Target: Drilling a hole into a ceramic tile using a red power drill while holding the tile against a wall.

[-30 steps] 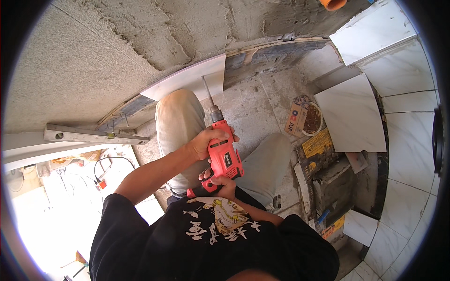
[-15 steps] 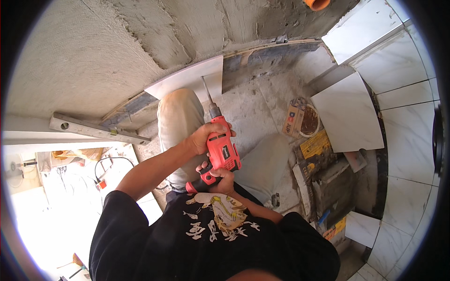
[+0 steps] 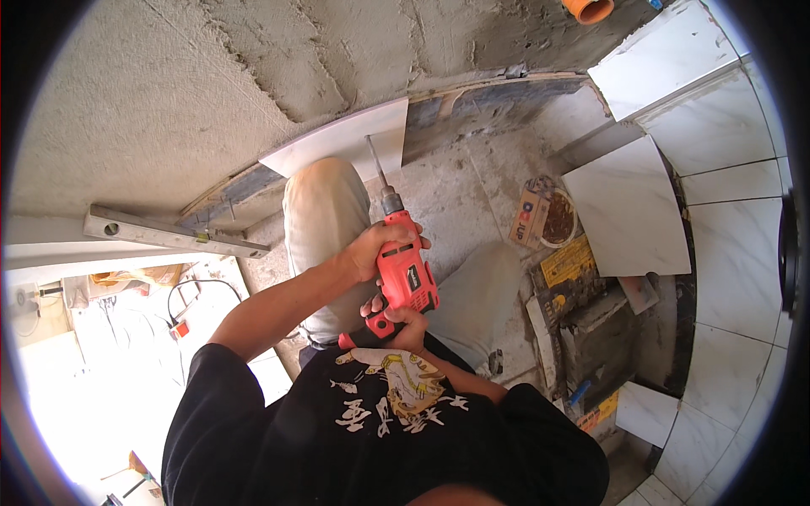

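Observation:
Both my hands grip a red power drill [image 3: 413, 282], which slants up and away from my lap. My left hand [image 3: 369, 249] wraps around its front body, just behind the chuck [image 3: 391, 202]. At the rear handle, against my shirt, my right hand [image 3: 407, 327] is closed; whether it presses the trigger I cannot tell. The long, thin drill bit [image 3: 377, 162] reaches to a white tile [image 3: 342, 139] at the foot of the wall. Its tip appears to touch the tile's face. My bent knee [image 3: 325, 198] stands right before the tile and hides its lower part.
A metal level [image 3: 173, 234] lies to the left. On the right are a bucket [image 3: 560, 221] with brown contents, a cardboard box [image 3: 529, 215], a loose white tile [image 3: 629, 207] and a mortar-stained container [image 3: 595, 337]. An orange pipe [image 3: 591, 10] sticks out at the top.
The view has shifted slightly. The drill stays in both hands, with its bit still at the tile; no clear change of grip shows.

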### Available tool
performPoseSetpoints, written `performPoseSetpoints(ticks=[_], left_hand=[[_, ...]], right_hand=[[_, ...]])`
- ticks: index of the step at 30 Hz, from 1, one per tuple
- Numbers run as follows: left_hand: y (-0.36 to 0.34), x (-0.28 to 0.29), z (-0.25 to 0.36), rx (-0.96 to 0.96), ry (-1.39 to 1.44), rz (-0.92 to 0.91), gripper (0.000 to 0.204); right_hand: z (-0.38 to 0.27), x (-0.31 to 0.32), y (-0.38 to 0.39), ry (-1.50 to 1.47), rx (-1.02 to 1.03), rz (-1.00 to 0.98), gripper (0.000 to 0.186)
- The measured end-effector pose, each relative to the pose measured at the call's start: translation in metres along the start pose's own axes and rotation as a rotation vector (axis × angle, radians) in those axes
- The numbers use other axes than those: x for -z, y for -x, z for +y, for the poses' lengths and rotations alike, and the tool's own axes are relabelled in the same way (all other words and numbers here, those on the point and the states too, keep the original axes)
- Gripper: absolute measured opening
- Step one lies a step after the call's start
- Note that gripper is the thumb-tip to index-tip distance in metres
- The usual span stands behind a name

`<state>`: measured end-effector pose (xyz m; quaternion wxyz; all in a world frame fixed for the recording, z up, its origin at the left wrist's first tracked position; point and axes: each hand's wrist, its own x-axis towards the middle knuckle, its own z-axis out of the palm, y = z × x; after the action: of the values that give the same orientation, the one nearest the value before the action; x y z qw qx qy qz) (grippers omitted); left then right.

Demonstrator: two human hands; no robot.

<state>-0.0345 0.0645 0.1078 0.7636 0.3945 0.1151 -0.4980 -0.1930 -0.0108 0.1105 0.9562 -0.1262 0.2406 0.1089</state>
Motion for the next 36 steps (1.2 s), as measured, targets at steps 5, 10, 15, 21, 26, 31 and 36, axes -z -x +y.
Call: performPoseSetpoints(ticks=[5,10,15,21,26,31,36], left_hand=[[0.003,0.000,0.002,0.011,0.010,-0.018,0.042],[0.009,-0.003,0.002,-0.007,0.032,-0.051,0.042],[0.017,-0.012,0.004,-0.023,0.013,-0.025,0.046],[0.035,-0.028,0.006,-0.010,0.006,-0.041,0.042],[0.029,-0.024,0.002,-0.041,-0.017,-0.089,0.041],[0.017,-0.014,-0.002,-0.032,0.014,-0.090,0.041],[0.013,-0.012,-0.001,-0.060,0.010,-0.089,0.044]], right_hand=[[0.001,-0.005,0.004,-0.017,0.002,-0.004,0.056],[0.004,0.000,0.003,-0.067,-0.046,-0.057,0.053],[0.003,-0.002,0.002,-0.044,-0.028,-0.099,0.052],[0.001,-0.002,0.013,-0.008,-0.045,-0.104,0.054],[0.001,-0.003,0.015,0.048,-0.026,-0.098,0.052],[0.000,0.000,0.011,0.039,-0.030,-0.085,0.053],[-0.002,0.002,0.006,0.048,-0.023,-0.094,0.053]])
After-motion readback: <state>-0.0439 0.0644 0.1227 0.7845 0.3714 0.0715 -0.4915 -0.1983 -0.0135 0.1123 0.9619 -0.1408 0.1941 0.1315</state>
